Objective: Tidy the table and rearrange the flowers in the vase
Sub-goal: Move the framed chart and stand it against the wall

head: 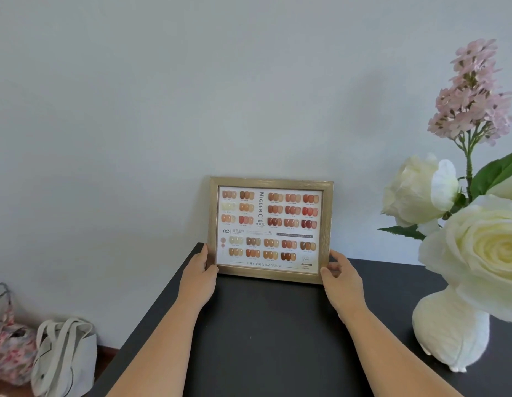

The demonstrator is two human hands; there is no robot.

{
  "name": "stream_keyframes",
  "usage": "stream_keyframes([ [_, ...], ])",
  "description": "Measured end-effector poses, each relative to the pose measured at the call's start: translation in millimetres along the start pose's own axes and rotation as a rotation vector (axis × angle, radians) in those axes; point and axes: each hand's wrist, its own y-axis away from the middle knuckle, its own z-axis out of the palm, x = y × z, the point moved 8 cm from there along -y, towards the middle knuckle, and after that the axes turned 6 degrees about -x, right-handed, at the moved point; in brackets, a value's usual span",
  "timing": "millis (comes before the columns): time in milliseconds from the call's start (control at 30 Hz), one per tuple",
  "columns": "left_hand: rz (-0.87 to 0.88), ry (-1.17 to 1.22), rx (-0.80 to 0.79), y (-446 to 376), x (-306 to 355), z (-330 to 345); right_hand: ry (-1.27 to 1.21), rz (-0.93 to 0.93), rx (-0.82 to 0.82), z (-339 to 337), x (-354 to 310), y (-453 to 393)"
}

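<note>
A gold-framed picture [269,229] showing rows of nail colour samples stands upright at the back of the dark table [272,333], against the wall. My left hand [199,272] grips its lower left corner, and my right hand [339,273] grips its lower right corner. At the right stands a white vase [449,330] holding cream roses [484,253] and a tall pink flower sprig [475,96]. The vase sits about a hand's width to the right of my right arm.
A pale wall rises right behind the table. On the floor to the left lie a white tote bag [64,356] and a floral bag [8,345]. The table's left edge runs diagonally from the frame toward the bottom left.
</note>
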Motion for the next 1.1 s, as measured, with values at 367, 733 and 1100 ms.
stream_keyframes([
  [367, -0.043, 0.033, 0.023, 12.3, -7.6, -3.5, -0.037, 0.0, 0.048, -9.9, -6.9, 16.4],
  [733, -0.004, -0.117, 0.094, 58.1, -4.6, -0.9, -0.041, 0.002, 0.063, -22.8, -2.1, 39.5],
  [1100, 0.049, -0.148, 0.057, 124.4, 13.7, 11.5, 0.019, -0.027, -0.023, -38.7, 1.8, 89.2],
])
